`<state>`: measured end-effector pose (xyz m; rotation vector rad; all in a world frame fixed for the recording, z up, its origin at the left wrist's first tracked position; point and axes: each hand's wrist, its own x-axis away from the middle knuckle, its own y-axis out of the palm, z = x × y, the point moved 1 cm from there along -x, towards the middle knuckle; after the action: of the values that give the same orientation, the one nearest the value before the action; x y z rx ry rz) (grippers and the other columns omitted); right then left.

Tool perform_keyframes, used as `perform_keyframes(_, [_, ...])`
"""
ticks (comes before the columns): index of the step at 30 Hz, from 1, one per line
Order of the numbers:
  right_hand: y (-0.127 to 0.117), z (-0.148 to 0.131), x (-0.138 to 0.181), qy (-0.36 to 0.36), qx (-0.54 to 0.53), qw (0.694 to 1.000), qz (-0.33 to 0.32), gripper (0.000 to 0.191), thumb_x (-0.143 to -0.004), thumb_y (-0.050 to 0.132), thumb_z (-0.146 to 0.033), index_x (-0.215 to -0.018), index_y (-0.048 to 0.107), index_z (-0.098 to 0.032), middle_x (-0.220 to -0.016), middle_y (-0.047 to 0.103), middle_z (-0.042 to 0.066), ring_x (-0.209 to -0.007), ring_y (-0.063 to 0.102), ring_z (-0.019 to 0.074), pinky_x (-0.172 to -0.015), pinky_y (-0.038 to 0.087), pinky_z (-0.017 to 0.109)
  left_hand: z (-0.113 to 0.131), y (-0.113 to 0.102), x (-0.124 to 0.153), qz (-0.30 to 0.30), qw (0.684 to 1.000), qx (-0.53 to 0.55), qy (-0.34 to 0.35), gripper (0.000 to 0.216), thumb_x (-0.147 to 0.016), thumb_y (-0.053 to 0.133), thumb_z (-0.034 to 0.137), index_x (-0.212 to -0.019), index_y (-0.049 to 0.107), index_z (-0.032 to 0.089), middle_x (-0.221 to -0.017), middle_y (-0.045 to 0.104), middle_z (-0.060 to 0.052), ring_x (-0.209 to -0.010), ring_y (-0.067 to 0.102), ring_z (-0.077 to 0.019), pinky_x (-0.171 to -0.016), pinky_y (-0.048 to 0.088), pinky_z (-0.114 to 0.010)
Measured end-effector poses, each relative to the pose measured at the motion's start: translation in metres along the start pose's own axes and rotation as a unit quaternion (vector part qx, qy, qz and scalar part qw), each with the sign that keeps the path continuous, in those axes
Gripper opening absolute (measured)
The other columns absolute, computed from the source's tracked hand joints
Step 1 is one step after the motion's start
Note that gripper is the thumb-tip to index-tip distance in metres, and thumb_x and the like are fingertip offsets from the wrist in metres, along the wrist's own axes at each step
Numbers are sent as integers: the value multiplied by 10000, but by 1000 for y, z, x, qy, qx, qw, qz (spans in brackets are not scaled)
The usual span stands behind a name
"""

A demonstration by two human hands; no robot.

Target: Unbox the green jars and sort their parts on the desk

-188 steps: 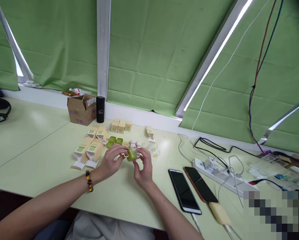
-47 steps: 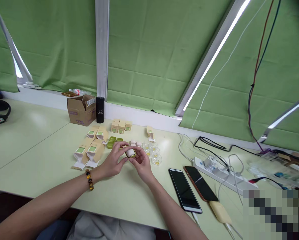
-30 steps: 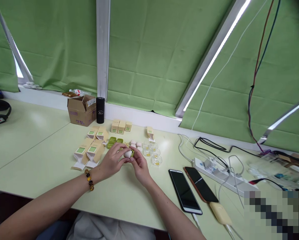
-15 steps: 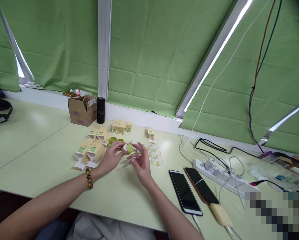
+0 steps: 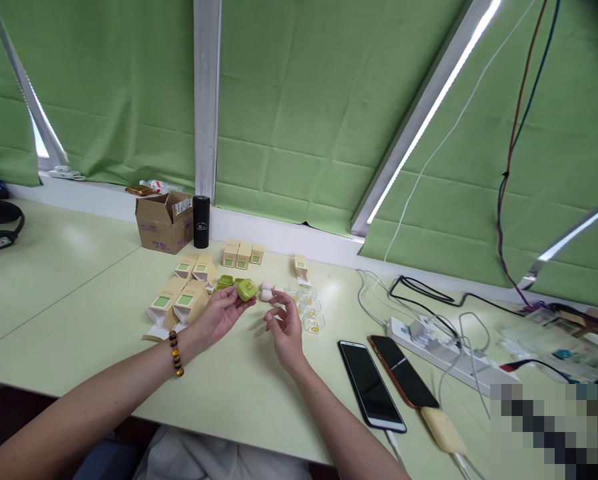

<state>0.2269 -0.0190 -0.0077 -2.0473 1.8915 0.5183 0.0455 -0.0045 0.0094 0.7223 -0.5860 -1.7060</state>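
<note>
Green case (image 5: pixel 247 289) pinched by left hand (image 5: pixel 221 312) | right hand (image 5: pixel 285 325) loosely curled, apparently empty

I get an evenly bright, soft daylight view. Light glows through the green blinds (image 5: pixel 299 100), with blown-out white slits at their edges. Shadows on the table (image 5: pixel 53 280) are faint. Straight frames splay outward from the blinds' middle; a pixelated block sits far below their right end.
</note>
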Motion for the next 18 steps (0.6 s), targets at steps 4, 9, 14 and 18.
perform_keyframes(4, [-1,-1,-1,-6,17,1000,19,341,-926,662,-358,-1247,586,-271,-1170,613,71,-825,621,160,-667,571,302,-3,-5,-2,11,994,-99,40,317,-831,843,327,-1069,739,144,-1139,727,-129,-1081,692,-258,-1028,556,-424])
perform_keyframes(9, [2,-4,0,-5,13,1000,9,361,-974,645,-434,-1285,618,-252,-1232,664,99,-796,696,166,-747,632,364,-1,-8,6,52,846,-474,241,283,-949,718,356,-1195,723,218,-1229,677,-111,-1160,645,-262,-1050,528,-441])
perform_keyframes(14, [5,-5,1,-12,23,1000,-10,443,-1009,610,-467,-1410,599,-279,-1414,636,121,-794,736,168,-793,659,398,-1,3,22,-71,656,-652,374,344,-1023,590,213,-1365,618,235,-1263,622,-126,-1218,597,-263,-1052,533,-475])
perform_keyframes(18, [6,-3,3,-22,24,999,-44,442,-1029,572,-484,-1419,610,-280,-1359,691,108,-758,744,177,-742,669,398,-2,10,28,-110,605,-697,371,387,-1036,548,183,-1421,557,221,-1251,606,-141,-1201,593,-271,-1027,550,-472])
